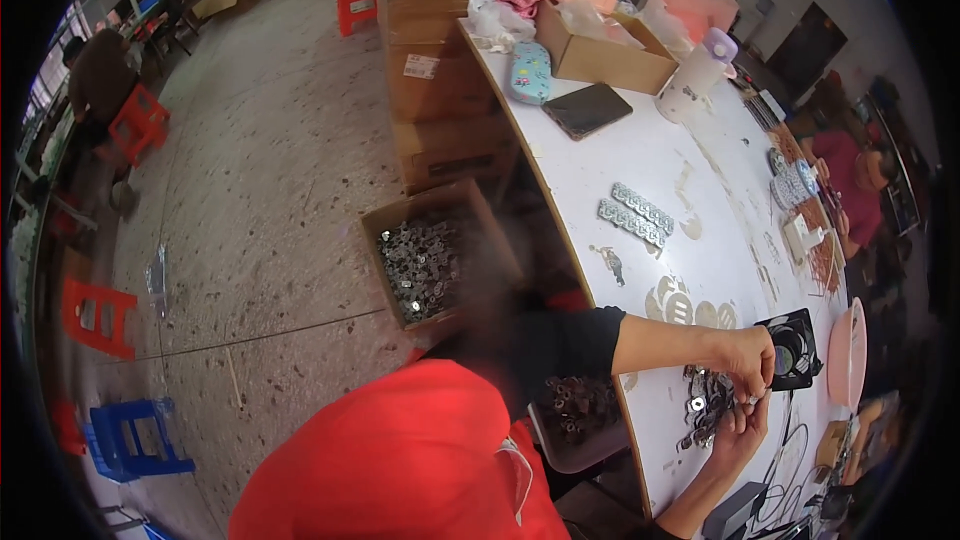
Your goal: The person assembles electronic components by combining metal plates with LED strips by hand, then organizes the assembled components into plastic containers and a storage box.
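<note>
My left hand (748,352) reaches across the white table (655,325) with its fingers pinched. My right hand (741,430) comes up from the lower edge and meets it fingertip to fingertip. Between them is a small silvery metal part (752,400), mostly covered by the fingers; both hands appear to grip it. Just beside the hands lies a loose pile of small shiny metal parts (700,405). A black square cooling fan (790,350) stands right by my left hand.
Two strips of metal parts (637,215), a dark phone (588,111) and a pale bottle (697,75) are farther up the table. A pink basin (847,355) stands beyond the fan. Below the table edge sit a carton of metal parts (420,265) and a bin (585,450).
</note>
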Demonstrator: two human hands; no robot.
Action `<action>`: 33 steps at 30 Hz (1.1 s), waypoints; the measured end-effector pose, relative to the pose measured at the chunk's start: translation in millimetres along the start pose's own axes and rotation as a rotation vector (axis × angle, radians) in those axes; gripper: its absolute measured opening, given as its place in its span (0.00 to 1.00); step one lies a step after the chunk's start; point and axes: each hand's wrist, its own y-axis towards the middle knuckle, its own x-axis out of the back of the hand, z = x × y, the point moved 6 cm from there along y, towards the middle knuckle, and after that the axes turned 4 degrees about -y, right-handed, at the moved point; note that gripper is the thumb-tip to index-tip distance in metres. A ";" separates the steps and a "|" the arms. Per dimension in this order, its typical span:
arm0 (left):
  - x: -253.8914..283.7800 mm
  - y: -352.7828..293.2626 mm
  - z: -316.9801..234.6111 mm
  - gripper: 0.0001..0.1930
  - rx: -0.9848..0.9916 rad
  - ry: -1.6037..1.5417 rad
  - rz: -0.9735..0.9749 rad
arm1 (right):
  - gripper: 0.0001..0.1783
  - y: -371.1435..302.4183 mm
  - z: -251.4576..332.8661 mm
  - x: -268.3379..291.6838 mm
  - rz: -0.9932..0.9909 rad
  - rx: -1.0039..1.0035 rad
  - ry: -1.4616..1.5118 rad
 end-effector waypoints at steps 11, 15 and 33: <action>5.5 9.0 10.5 0.10 0.015 0.033 -0.007 | 0.15 -17.9 10.9 -19.9 -0.215 0.189 -0.357; 1.2 4.4 5.7 0.09 0.001 0.014 0.013 | 0.15 -17.0 10.2 -20.1 -0.246 0.167 -0.272; -0.9 -6.6 -27.5 0.12 -0.237 0.930 0.007 | 0.12 -10.2 2.0 -28.5 -0.180 0.041 -0.215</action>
